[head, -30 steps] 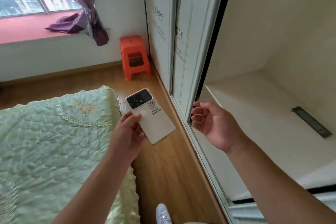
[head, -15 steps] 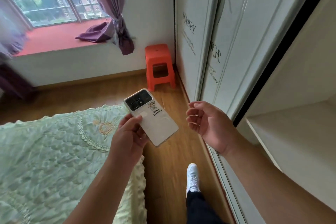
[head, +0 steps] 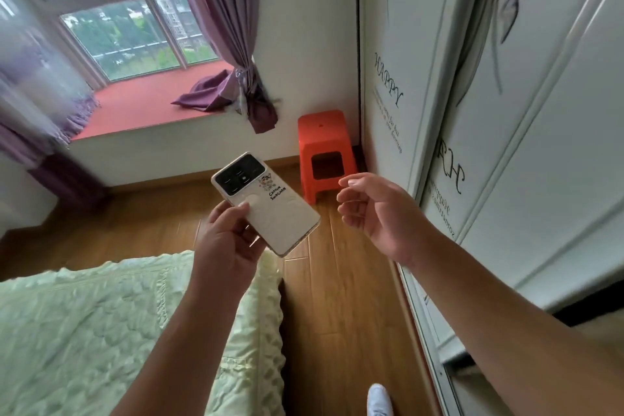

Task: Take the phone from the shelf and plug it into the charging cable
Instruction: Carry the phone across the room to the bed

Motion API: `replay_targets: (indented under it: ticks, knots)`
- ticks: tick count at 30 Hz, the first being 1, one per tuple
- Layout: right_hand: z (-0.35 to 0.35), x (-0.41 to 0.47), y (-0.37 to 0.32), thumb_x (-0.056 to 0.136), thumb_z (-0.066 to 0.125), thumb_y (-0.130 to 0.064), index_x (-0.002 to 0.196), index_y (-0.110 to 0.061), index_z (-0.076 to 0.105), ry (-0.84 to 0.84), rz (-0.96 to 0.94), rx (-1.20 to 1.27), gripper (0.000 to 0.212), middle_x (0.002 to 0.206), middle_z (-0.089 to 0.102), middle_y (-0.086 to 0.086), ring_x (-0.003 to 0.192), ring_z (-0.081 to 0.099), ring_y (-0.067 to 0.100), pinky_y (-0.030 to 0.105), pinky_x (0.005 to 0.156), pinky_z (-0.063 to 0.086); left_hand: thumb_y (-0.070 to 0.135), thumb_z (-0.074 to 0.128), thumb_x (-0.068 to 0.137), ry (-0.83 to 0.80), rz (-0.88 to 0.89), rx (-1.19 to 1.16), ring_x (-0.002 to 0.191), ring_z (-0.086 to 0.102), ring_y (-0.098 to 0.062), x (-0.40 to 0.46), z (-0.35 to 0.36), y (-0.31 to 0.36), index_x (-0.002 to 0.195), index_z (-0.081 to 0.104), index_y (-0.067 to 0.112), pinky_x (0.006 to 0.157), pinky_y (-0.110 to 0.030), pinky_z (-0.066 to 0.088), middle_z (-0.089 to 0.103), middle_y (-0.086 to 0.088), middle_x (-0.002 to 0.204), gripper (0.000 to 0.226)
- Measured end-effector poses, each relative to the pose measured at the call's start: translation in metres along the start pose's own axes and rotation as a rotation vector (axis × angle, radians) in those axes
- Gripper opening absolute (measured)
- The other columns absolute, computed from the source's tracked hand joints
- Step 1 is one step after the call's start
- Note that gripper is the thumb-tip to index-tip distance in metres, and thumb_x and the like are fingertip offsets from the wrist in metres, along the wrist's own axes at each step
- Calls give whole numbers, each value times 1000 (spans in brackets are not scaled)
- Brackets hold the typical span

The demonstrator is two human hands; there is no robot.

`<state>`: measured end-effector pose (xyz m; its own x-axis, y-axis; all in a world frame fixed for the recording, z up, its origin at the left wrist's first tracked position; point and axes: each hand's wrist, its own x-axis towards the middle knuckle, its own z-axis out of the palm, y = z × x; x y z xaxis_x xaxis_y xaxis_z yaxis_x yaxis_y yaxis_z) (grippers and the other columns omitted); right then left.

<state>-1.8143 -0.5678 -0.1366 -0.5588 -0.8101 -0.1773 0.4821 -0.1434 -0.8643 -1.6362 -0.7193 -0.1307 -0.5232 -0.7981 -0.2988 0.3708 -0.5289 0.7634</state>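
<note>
Since a second ago we have turned from the wardrobe shelf toward the window; our left hand grips the phone back-up at frame centre, our right hand hangs released, fingers curled on nothing. Fetching seems done; next we must find the cable, unseen here. Bed lower left, wood floor, orange stool, wardrobe door right.
</note>
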Motion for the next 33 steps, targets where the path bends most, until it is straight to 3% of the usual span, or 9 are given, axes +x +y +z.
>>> replay_targets:
  ticks: [8, 14, 20, 24, 28, 33]
  knots:
    - [13, 105, -21, 84, 54, -13, 98, -8, 65, -35, 5, -30, 19, 73, 69, 4, 66, 64, 17, 31, 62, 50, 0, 51, 93, -15, 25, -72, 96, 73, -29, 93, 32, 22, 124, 57, 7, 65, -39, 60, 71, -23, 114, 32]
    - [33, 213, -20, 90, 50, -10, 96, -7, 65, -32, 57, -40, 17, 72, 68, 6, 64, 63, 18, 32, 62, 49, 0, 51, 93, 18, 12, -128, 84, 74, -23, 200, 25, 33, 127, 54, 7, 65, -39, 59, 77, -15, 96, 36]
    - [66, 345, -34, 90, 51, -10, 93, -9, 65, -5, 87, -48, 15, 71, 67, 6, 64, 62, 18, 30, 60, 50, 3, 48, 93, 50, -38, -175, 106, 69, -32, 336, 27, 66, 130, 53, 4, 83, -49, 59, 72, -20, 115, 37]
    - [102, 427, -45, 89, 51, -12, 94, -9, 65, -20, 86, -35, 15, 72, 67, 6, 64, 62, 18, 31, 62, 49, 3, 48, 94, 52, -10, -162, 98, 72, -30, 411, 30, 112, 122, 56, 6, 70, -44, 61, 72, -20, 114, 30]
    - [139, 492, -47, 89, 50, -10, 96, -6, 63, -56, 94, -47, 16, 73, 65, 8, 64, 61, 19, 32, 62, 48, 4, 50, 94, 104, 3, -171, 100, 72, -29, 471, 30, 150, 126, 56, 7, 89, -50, 55, 65, -23, 127, 33]
    - [175, 568, -44, 90, 48, -10, 92, -8, 64, -115, 132, -62, 16, 72, 66, 7, 62, 61, 19, 30, 58, 49, 4, 51, 94, 148, 36, -234, 106, 69, -31, 526, 9, 185, 136, 48, 6, 76, -43, 60, 67, -22, 124, 42]
